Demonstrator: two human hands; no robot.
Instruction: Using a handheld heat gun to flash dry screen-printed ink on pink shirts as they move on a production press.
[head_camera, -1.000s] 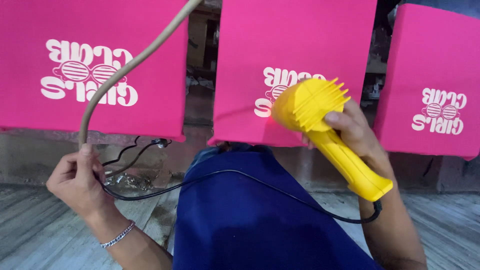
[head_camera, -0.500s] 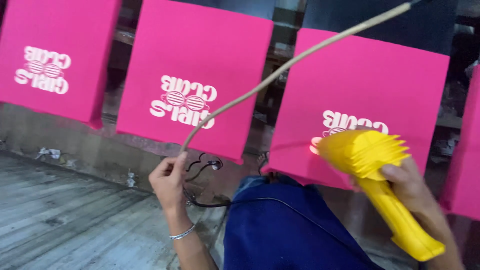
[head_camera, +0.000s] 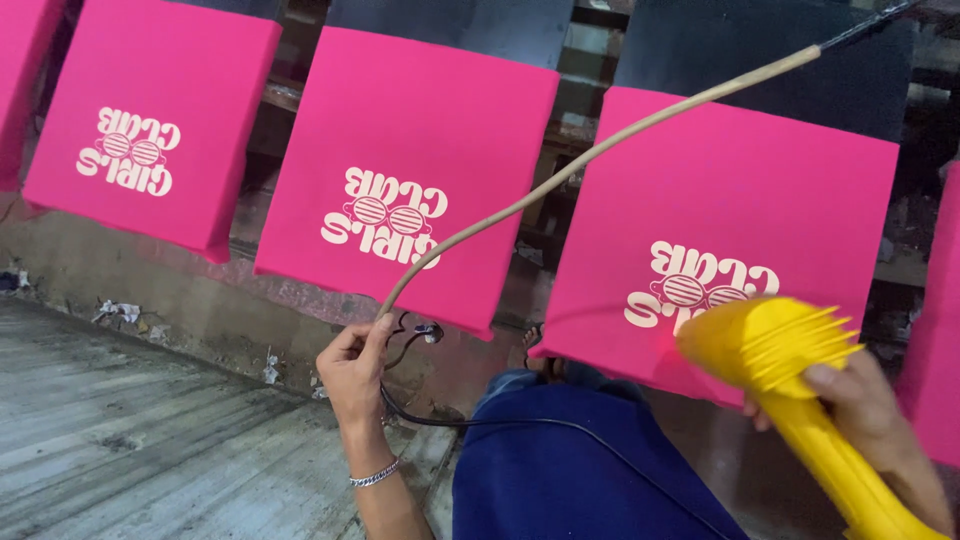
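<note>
The left hand (head_camera: 352, 372) has its fingers (head_camera: 375, 333) curled and pinching the lower end of a thin tan cord (head_camera: 590, 155), which rises slanting up to the right past the top of the frame. A bracelet (head_camera: 374, 477) sits on that wrist. A black cable (head_camera: 520, 424) loops from just beside this hand across the blue-clad lap (head_camera: 570, 470) toward the other hand. The right hand (head_camera: 865, 410) has its fingers wrapped tight around the handle of a yellow heat blower (head_camera: 790, 380), whose finned nozzle points at the nearest pink panel (head_camera: 725, 230), very close to its pale printed design.

The nozzle looks near enough that holding it in one spot could scorch the print or the fabric. The black cable lies slack over the lap and could snag as the blower shifts. A hard pull on the tan cord might jerk whatever it hangs from overhead.

More pink panels (head_camera: 410, 170) stand in a row on a frame, each with the same pale design. Below is a worn grey plank floor (head_camera: 130, 440) with bits of litter along a stained ledge. The background is dark and cluttered.
</note>
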